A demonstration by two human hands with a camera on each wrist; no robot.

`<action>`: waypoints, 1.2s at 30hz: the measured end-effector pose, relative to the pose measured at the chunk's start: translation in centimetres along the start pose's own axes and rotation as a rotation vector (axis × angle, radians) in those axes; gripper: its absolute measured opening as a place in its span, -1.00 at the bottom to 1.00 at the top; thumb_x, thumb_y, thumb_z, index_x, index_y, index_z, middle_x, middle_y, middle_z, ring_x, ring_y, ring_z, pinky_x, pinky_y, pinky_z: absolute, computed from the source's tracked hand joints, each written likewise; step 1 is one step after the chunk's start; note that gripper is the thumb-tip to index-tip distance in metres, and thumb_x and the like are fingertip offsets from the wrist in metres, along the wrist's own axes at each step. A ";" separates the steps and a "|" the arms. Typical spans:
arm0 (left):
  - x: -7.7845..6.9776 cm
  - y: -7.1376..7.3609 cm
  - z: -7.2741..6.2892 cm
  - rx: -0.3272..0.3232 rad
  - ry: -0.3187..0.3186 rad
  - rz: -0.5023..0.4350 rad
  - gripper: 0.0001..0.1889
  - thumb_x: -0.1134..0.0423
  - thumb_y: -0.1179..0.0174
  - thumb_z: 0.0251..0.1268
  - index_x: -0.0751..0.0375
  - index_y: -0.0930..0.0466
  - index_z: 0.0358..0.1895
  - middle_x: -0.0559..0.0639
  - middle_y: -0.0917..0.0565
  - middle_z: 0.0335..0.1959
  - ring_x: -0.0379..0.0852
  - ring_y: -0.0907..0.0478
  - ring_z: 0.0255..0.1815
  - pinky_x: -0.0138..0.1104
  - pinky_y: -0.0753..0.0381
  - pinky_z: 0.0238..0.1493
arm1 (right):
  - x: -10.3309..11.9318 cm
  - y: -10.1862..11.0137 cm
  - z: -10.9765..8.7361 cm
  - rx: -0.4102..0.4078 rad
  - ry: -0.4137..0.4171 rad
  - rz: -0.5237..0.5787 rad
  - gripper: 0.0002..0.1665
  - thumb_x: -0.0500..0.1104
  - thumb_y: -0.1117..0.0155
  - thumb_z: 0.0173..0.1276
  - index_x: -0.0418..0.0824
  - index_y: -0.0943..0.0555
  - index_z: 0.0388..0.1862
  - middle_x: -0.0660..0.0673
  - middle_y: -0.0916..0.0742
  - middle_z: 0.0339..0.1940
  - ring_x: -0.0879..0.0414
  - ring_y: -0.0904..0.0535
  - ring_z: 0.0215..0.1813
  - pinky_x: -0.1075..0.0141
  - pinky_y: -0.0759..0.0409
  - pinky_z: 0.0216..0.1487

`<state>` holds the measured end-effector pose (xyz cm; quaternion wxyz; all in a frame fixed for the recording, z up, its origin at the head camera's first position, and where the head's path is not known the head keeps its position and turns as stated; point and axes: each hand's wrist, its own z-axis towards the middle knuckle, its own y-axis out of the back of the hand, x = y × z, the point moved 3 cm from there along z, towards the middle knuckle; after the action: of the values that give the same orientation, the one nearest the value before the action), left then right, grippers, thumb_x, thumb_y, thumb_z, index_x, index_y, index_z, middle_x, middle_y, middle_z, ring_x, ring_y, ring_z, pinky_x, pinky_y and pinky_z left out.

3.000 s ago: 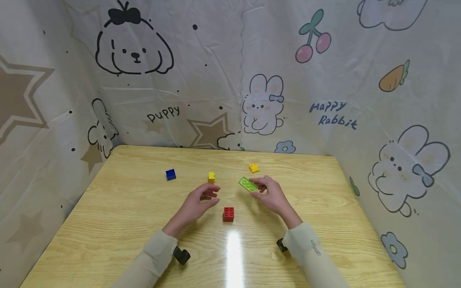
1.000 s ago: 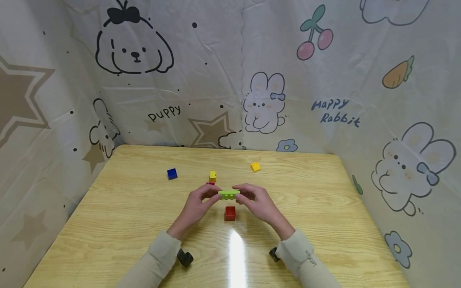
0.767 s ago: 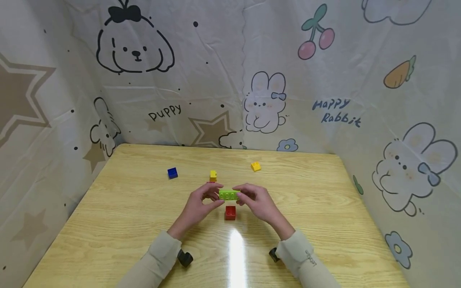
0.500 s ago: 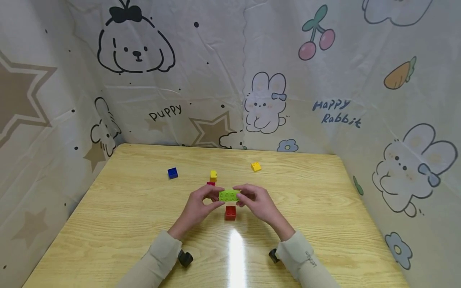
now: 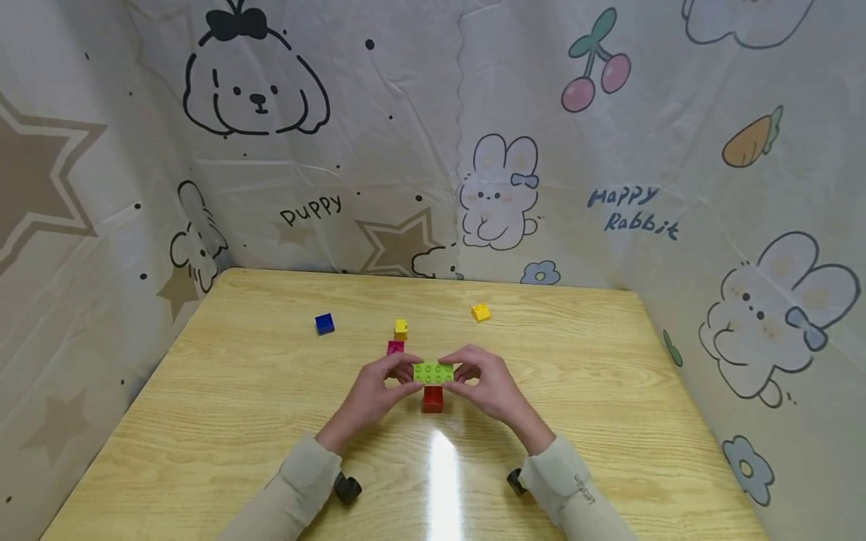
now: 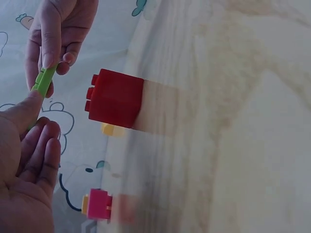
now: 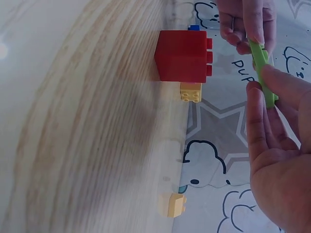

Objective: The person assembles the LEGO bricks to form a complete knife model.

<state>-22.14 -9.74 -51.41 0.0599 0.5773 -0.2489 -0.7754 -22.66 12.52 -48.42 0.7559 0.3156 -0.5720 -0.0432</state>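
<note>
I hold the green plate [image 5: 433, 373] by its two ends, my left hand [image 5: 370, 385] pinching it at 9 o'clock and my right hand [image 5: 492, 382] pinching it at 3, thumbs and fingers curled to it on both sides. Its studs face up, and both wrist views show it raised off the table [image 5: 575, 376], with a gap between it and the studs of the red block [image 5: 433, 403]. That block stands upright on the wood, at 6 o'clock from the plate, its far part hidden behind it. The pink block [image 5: 395, 347] sits at 10 o'clock, just beyond my left fingers; one yellow block [image 5: 401, 329] lies at 11 and the blue block [image 5: 325, 324] farther out at 10, while another yellow block [image 5: 481, 312] lies at 1. I take the step in hand to be lining the plate up over the red block, not yet seating it. The next move, as I judge it, calls for bringing the plate a touch toward 6 o'clock, keeping it level, matching its underside to the red studs, then pressing straight down with even force from both hands. Whether it is quite level now, I cannot tell.
</note>
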 end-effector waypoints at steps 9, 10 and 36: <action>0.5 -0.5 -0.6 0.073 0.056 0.028 -0.67 0.20 -0.38 0.39 0.05 -0.64 0.16 -0.16 -0.73 -0.16 -0.22 -0.67 -0.13 -0.36 -0.71 -0.01 | -0.8 -0.7 -0.4 0.051 -0.053 -0.040 -0.63 -0.26 -0.49 0.35 -0.15 -0.74 0.13 -0.09 -0.76 0.00 0.13 -0.68 -0.10 0.19 -0.75 0.04; 0.6 -0.6 -0.7 0.079 0.061 0.027 -0.68 0.19 -0.38 0.39 0.05 -0.64 0.16 -0.16 -0.73 -0.15 -0.22 -0.67 -0.12 -0.36 -0.71 -0.01 | -0.9 -0.8 -0.5 0.054 -0.058 -0.046 -0.63 -0.26 -0.49 0.35 -0.16 -0.74 0.13 -0.09 -0.76 0.00 0.13 -0.69 -0.09 0.21 -0.75 0.04; 1.4 -1.3 -1.2 0.144 0.115 0.036 -0.70 0.19 -0.36 0.41 0.07 -0.65 0.15 -0.12 -0.73 -0.16 -0.23 -0.69 -0.15 -0.38 -0.72 -0.06 | -2.2 -1.7 -0.9 0.108 -0.150 -0.015 -0.65 -0.30 -0.46 0.37 -0.18 -0.73 0.13 -0.18 -0.73 0.14 -0.04 -0.78 0.00 0.31 -0.77 -0.01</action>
<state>-21.26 -9.50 -53.50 0.0462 0.6189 -0.3107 -0.7199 -22.07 12.49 -51.25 0.6924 0.3562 -0.6261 -0.0416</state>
